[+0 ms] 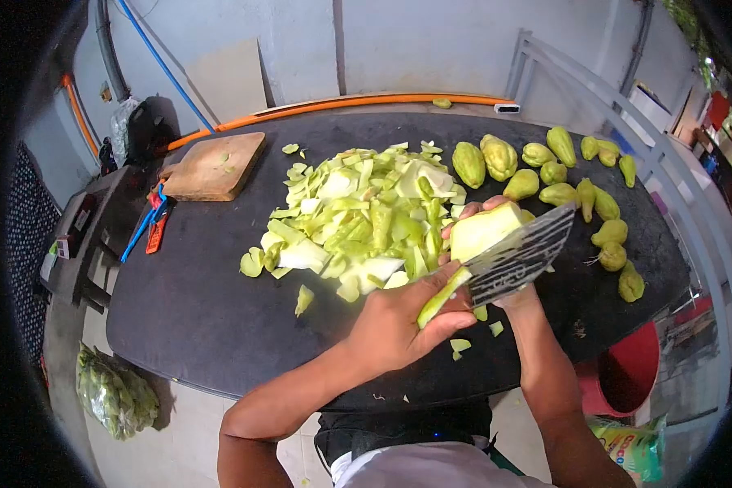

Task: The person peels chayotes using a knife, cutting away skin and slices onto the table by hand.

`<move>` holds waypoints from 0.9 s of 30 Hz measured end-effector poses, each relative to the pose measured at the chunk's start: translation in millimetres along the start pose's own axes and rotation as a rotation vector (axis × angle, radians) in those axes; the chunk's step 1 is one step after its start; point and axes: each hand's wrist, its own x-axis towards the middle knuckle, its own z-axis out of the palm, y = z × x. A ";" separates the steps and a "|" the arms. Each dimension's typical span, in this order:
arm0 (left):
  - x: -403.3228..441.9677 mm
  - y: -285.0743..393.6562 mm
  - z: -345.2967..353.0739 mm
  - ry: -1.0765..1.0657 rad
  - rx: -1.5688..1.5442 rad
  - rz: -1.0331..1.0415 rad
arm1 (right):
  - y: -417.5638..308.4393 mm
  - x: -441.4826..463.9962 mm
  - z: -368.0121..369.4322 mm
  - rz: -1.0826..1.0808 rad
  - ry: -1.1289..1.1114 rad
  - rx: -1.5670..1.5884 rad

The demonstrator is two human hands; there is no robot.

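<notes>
My left hand (411,313) is closed around the handle of a broad-bladed knife (522,259), its blade pointing up and right. A strip of green peel (443,299) lies along the blade's base by my thumb. My right hand (473,210) grips a mostly peeled, pale chayote (484,232) from beneath and behind; the blade crosses in front and hides part of that hand. The blade lies against or very near the chayote; contact is unclear. Left of both hands spreads a large pile of chayote peelings and pale pieces (358,215).
Several unpeeled chayotes (498,157) lie along the right side of the dark table (195,325). A wooden cutting board (215,167) and a blue-and-red tool (156,215) sit at the left. A red bucket (626,374) stands below the right edge; a bag of greens (115,394) is on the floor.
</notes>
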 end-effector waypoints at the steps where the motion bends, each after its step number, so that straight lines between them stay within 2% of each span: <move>1: 0.3 0.4 0.1 0.002 -0.005 0.003 | 0.5 -1.0 -1.1 -0.037 0.012 -0.144; 3: 1.0 0.8 -0.4 0.007 -0.014 0.006 | 0.8 -0.3 1.1 -0.070 0.029 -0.122; 6: 3.9 6.7 -2.3 0.011 -0.069 -0.101 | 0.8 1.1 -4.0 -0.066 -0.015 -0.158; 8: 2.0 6.8 -10.6 -0.028 -0.361 -0.322 | -1.7 0.1 -19.8 -0.010 0.019 -0.286; 9: 1.6 6.6 -13.7 -0.049 -0.506 -0.434 | -5.3 -1.5 -21.8 0.055 0.070 -0.180; 10: 3.1 9.1 -14.6 -0.010 -0.611 -0.441 | -9.0 -3.4 -22.5 0.117 0.123 -0.070; 12: 13.3 18.5 -26.2 -0.080 -0.729 -0.622 | -15.9 -6.7 -27.7 0.177 0.082 -0.034; 16: 17.6 9.7 -24.9 -0.091 -0.688 -0.734 | -16.6 -10.1 -29.9 0.206 0.050 -0.037; 23: 16.2 5.5 -26.9 -0.097 -0.744 -0.731 | -24.7 -6.7 -25.7 0.232 0.026 -0.063; 27: 16.2 5.0 -24.5 -0.038 -0.735 -0.718 | -24.4 -4.5 -22.9 0.159 0.007 -0.017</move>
